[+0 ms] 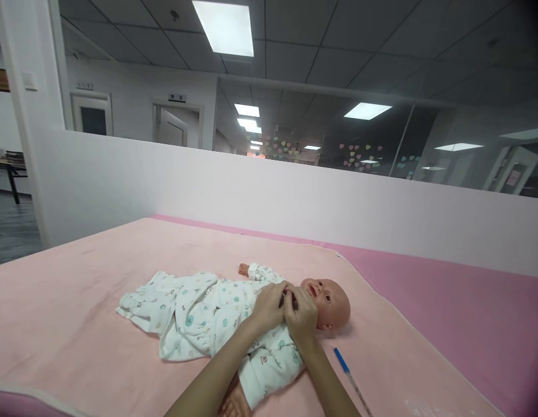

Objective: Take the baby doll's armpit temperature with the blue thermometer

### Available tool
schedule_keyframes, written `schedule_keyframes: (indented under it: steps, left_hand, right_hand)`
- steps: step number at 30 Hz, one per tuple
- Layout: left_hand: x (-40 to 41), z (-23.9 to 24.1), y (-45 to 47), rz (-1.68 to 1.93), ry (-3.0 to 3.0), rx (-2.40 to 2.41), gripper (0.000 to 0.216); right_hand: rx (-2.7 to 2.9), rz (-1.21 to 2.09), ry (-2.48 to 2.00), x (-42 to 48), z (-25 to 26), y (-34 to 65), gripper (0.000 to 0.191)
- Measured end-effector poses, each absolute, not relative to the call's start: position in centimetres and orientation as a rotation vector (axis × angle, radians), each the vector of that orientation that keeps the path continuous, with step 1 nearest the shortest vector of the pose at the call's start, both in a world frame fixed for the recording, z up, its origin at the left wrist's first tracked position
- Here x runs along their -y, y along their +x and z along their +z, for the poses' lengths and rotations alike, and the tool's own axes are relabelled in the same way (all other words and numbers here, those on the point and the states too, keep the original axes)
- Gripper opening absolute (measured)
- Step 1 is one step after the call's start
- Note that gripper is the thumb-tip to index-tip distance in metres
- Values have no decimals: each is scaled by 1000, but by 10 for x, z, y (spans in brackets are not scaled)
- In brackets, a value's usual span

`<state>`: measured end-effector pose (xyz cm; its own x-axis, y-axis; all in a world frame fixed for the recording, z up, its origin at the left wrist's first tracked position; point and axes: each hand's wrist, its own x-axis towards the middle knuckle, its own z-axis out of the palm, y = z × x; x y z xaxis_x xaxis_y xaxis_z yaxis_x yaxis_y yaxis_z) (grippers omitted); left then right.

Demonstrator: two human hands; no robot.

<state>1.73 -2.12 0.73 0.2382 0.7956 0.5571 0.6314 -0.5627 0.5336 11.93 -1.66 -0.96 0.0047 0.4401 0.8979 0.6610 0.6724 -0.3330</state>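
Note:
A baby doll (328, 301) lies on its back on a light pink blanket (99, 272), head to the right. It wears a white romper with small teal prints (194, 313). My left hand (269, 306) and my right hand (300, 317) are both at the doll's neck, fingers pinched on the romper's collar just under the chin. The doll's far hand (243, 269) sticks out of its sleeve. Its near hand (236, 402) lies by my left forearm.
A blue-capped thermometer-like stick (349, 376) lies on the blanket right of my right forearm. A darker pink mat (468, 307) extends to the right. A low white partition (295, 197) runs behind the bed, with glass above it. An open floor lies at the far left.

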Motion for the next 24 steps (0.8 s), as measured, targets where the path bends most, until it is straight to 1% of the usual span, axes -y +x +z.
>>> schedule_keyframes:
  steps: [9,14,18,21,24]
  left_hand:
    - [24,10,14,1213,2296,-1293,17]
    - [22,9,13,1231,2264,-1259,30]
    - [21,7,12,1294,2202,-1175,40]
    - [19,6,11,1316,2145,-1167,42]
    - [18,4,11,1304,2130,-1189,39]
  right_hand:
    - [1663,-187,-932,21,-6,119,20]
    - [1675,-64,-906,18,-7,121,31]
    - [1665,-5,-875,17,-7,120,35]
    - [1647,1,-888,17,-8,119,37]
    - [1605,-7,-890,18,-7,118,39]
